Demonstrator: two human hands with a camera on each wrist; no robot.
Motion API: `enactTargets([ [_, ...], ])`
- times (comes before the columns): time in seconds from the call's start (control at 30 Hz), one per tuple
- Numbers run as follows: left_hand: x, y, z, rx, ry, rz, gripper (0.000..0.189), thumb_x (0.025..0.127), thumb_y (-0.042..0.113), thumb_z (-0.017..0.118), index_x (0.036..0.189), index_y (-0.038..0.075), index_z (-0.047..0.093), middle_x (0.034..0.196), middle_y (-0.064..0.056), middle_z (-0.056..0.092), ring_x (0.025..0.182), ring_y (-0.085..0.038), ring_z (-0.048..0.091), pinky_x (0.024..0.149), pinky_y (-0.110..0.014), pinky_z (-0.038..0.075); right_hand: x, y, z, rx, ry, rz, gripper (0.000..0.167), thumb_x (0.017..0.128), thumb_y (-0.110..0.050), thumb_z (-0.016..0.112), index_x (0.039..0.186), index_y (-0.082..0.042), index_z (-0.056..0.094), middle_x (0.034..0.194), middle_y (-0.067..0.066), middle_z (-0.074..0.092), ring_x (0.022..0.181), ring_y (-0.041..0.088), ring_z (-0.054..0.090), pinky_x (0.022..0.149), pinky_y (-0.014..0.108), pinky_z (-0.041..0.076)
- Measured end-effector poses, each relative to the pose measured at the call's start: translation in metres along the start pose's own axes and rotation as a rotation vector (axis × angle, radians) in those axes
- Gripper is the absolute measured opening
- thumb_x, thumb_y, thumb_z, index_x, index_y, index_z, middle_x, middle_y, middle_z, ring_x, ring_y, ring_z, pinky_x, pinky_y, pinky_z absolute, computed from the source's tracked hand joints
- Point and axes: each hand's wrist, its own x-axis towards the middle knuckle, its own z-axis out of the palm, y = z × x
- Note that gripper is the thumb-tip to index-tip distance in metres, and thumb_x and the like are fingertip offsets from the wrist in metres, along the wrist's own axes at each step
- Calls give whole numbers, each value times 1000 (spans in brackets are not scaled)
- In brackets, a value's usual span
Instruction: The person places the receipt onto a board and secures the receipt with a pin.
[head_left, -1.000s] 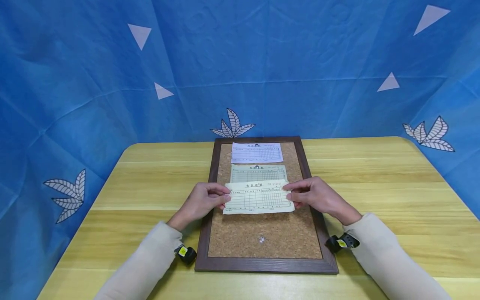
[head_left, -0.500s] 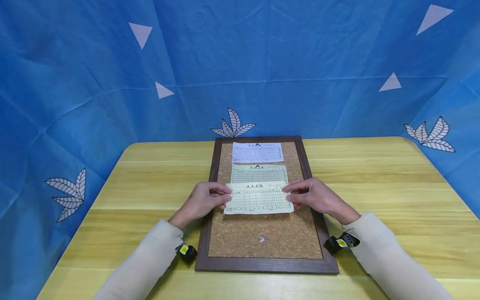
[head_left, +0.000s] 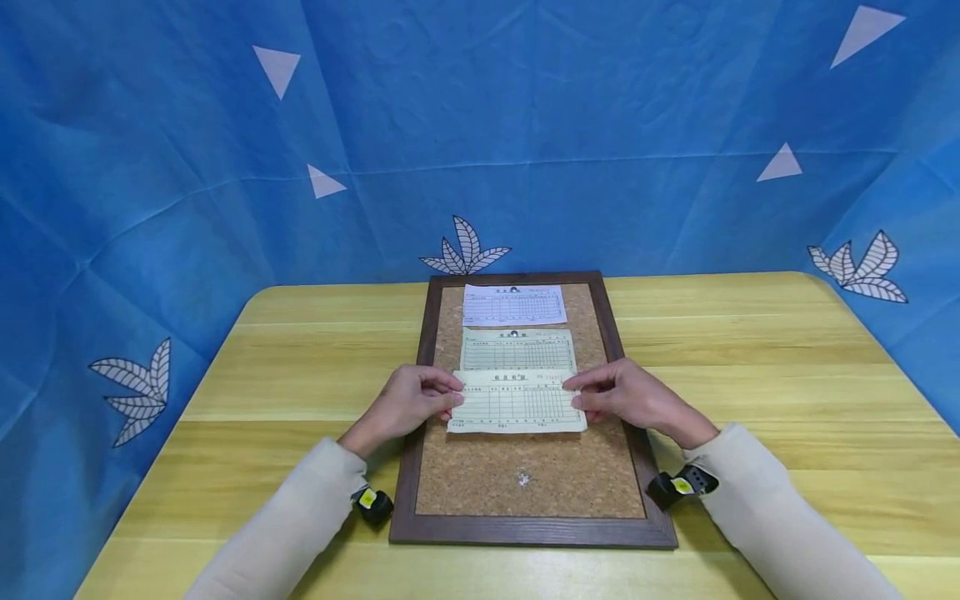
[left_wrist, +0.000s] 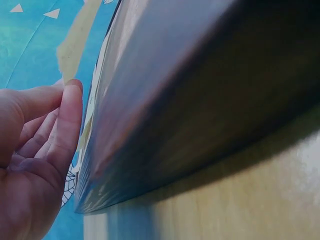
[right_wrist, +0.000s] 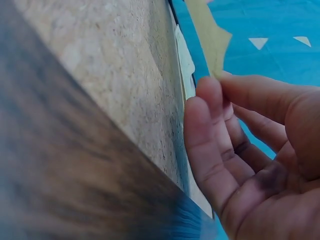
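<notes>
A pale yellow-green receipt slip (head_left: 517, 406) with a printed grid is held level over the cork board (head_left: 487, 483). My left hand (head_left: 408, 404) pinches its left edge; my right hand (head_left: 626, 396) pinches the right edge. In the left wrist view, thumb and finger of the left hand (left_wrist: 42, 135) meet on the slip (left_wrist: 75, 45). The right wrist view shows the right hand (right_wrist: 250, 145) gripping the slip (right_wrist: 212, 40), which stands off the cork. Just above it on the board lies a greenish slip (head_left: 517, 354), its lower edge close to the held one.
A lavender slip (head_left: 513, 310) lies at the board's top. Dark pins (head_left: 514, 333) show on both lying slips. A small cluster of clear or whitish bits (head_left: 523, 479) sits on the lower cork. The dark wooden frame (head_left: 532, 531) rests on the light wooden table (head_left: 750, 375); a blue curtain hangs behind.
Both hands have brought the held slip slightly down toward the near side, so more of the greenish slip above it shows. The grip of both hands stays the same.
</notes>
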Motion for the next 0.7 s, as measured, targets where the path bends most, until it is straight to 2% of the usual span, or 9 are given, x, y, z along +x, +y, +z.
enactTargets([
  [0.23, 1, -2, 1, 27, -18, 0, 14, 93, 5, 71, 103, -5, 72, 88, -10, 70, 70, -18, 69, 65, -31, 59, 2, 2, 1, -20, -18, 12, 33, 95, -6, 67, 124, 9, 65, 81, 6, 69, 73, 19, 65, 66, 33, 58],
  [0.43, 1, -3, 2, 54, -31, 6, 13, 92, 4, 71, 103, -3, 73, 86, -8, 70, 70, -17, 68, 64, -31, 59, 3, 4, 1, -34, -34, 32, 31, 95, -6, 67, 123, 9, 67, 78, 7, 69, 71, 18, 64, 63, 32, 57],
  [0.7, 3, -6, 4, 120, -56, 65, 11, 91, 2, 71, 101, -3, 74, 80, -5, 69, 63, -14, 65, 58, -29, 57, 4, 6, 1, -34, -61, 53, 31, 95, -6, 67, 122, 8, 68, 74, 7, 67, 67, 17, 62, 61, 31, 56],
])
